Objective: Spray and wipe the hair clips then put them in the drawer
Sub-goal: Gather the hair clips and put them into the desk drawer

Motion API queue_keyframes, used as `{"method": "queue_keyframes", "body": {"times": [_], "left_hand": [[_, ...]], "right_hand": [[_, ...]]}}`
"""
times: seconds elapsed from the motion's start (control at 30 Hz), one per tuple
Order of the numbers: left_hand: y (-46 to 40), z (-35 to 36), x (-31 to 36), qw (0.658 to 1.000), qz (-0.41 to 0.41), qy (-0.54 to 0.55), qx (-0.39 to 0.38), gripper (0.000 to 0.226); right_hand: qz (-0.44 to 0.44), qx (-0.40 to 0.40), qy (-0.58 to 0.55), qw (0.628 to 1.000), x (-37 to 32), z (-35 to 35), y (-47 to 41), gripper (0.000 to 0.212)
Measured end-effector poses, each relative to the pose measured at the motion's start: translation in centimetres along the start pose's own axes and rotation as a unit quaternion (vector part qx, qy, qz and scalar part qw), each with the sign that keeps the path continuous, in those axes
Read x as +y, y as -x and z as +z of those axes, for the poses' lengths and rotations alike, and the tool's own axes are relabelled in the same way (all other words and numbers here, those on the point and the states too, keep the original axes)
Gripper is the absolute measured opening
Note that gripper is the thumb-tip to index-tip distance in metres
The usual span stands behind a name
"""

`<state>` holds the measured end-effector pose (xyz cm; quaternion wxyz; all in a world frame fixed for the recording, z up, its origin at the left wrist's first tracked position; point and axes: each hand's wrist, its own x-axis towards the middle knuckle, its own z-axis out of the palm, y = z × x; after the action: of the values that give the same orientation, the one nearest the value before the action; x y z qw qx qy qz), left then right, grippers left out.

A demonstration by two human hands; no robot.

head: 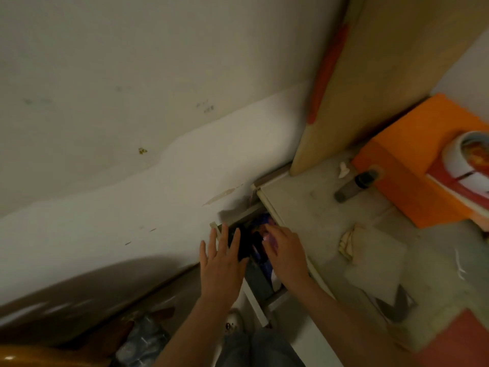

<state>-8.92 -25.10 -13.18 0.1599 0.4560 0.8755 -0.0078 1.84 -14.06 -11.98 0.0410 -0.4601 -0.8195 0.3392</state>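
Beside wall (132,102), open drawer (260,284); both hands (221,260) over it.

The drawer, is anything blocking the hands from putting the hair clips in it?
Nothing visible blocks it. The drawer is pulled open under the desk edge, and both the left hand and the right hand are already over its opening. Dark and purple things lie inside, too blurred to identify.

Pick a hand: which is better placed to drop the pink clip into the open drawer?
Right, probably. The right hand is over the open drawer with what looks like a pink clip at its fingertips. The left hand is spread flat at the drawer's left edge, holding nothing visible. The image is blurry.
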Motion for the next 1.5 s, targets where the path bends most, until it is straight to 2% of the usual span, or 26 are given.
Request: {"method": "queue_keyframes", "body": {"times": [0.27, 0.57, 0.7, 0.8, 0.93, 1.0, 1.07, 1.1, 1.17, 1.27, 1.33, 1.4, 1.5], "left_hand": [[1.4, -6.1, 3.1, 0.994, 0.093, -0.051, 0.017, 0.061], [3.4, -9.7, 9.9, 0.968, 0.236, -0.073, 0.043, 0.062], [5.0, -11.4, 13.4, 0.938, 0.321, -0.079, 0.101, 0.070], [6.1, -11.3, 16.2, 0.921, 0.361, -0.114, 0.089, 0.067], [7.8, -10.7, 20.5, 0.904, 0.400, -0.104, 0.112, 0.071], [8.8, -9.8, 22.7, 0.883, 0.438, -0.073, 0.154, 0.061], [9.7, -8.9, 24.9, 0.861, 0.470, -0.036, 0.192, 0.043], [10.2, -8.4, 26.3, 0.858, 0.480, -0.025, 0.181, 0.046], [11.4, -6.7, 29.6, 0.860, 0.486, -0.033, 0.153, 0.036], [13.6, -5.7, 34.1, 0.880, 0.466, -0.059, 0.068, 0.057], [14.9, -4.4, 37.1, 0.887, 0.453, -0.081, 0.047, 0.068], [15.6, -3.0, 39.8, 0.885, 0.452, -0.097, 0.050, 0.067], [16.8, -1.8, 43.0, 0.887, 0.438, -0.146, -0.003, 0.060]], "right_hand": [[0.033, 0.028, 0.140, 0.989, -0.9, -5.8, 4.6, 0.050], [0.144, 0.110, 0.165, 0.969, 1.5, -11.8, 11.5, 0.054], [0.194, 0.151, 0.154, 0.957, 3.2, -14.0, 14.8, 0.054], [0.232, 0.166, 0.139, 0.948, 4.7, -15.2, 17.1, 0.054], [0.273, 0.190, 0.112, 0.936, 7.9, -17.2, 20.2, 0.055], [0.284, 0.182, 0.103, 0.936, 9.9, -18.2, 21.7, 0.063], [0.296, 0.193, 0.110, 0.929, 12.0, -19.1, 23.1, 0.060], [0.299, 0.210, 0.110, 0.924, 13.2, -19.6, 23.7, 0.056], [0.309, 0.234, 0.105, 0.916, 15.8, -20.8, 25.3, 0.052], [0.319, 0.237, 0.127, 0.909, 19.0, -22.5, 27.5, 0.054], [0.325, 0.244, 0.118, 0.906, 21.8, -23.6, 29.4, 0.054], [0.326, 0.247, 0.107, 0.906, 24.3, -24.8, 31.1, 0.052], [0.326, 0.254, 0.105, 0.904, 27.5, -26.1, 33.2, 0.049]]}}
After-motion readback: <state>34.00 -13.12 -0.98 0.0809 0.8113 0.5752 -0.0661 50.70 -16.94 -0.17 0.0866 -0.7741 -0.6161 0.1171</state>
